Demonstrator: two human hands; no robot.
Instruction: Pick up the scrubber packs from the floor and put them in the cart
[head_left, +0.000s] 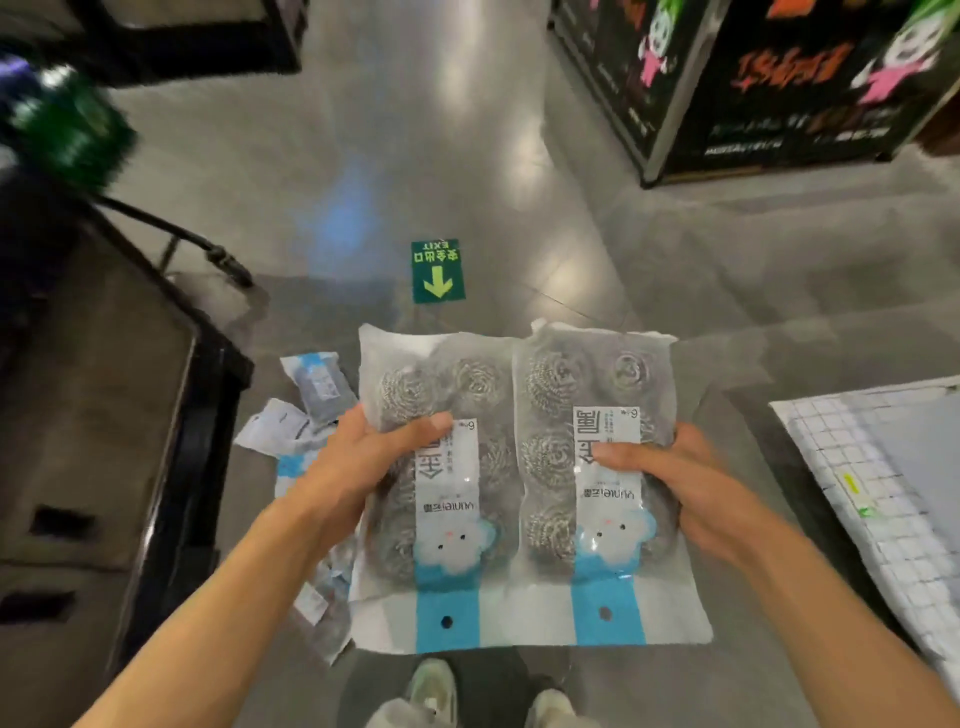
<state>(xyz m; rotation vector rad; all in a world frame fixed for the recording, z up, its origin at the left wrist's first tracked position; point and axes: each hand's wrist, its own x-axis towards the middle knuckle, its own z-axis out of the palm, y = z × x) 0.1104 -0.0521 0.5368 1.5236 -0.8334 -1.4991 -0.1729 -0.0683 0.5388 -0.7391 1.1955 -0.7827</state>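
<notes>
So two scrubber packs are up off the floor right now, held side by side in front of the person. The left hand (358, 467) has its grip on the left scrubber pack (436, 493), thumb laid across the front of the clear plastic and the other fingers hidden under it. The right hand (675, 483) does the same with the right scrubber pack (597, 488), thumb pressed on the white label, fingers curled round the right edge. The two packs touch along their inner edges, maybe overlapping a bit, and each shows steel wool balls through the plastic plus a blue strip with a hang hole at the near end.

More packs on the floor (306, 410) lie in a loose pile just left of the held ones, partly hidden behind the left hand and forearm. I can't tell how many, it's pretty crumpled down there.

The cart (171, 374) is on the left, a dark flat deck with a black rim, and its black handle (208, 249) sticks out at the far end. Neither held pack is over it.

Far from the hands, a green exit sticker (436, 270) with an arrow is stuck on the grey floor. A black display stand (769, 88) sits far right, and a white grid panel (883, 504) pokes in on the right. The person's shoes (434, 691) show at the near edge.
</notes>
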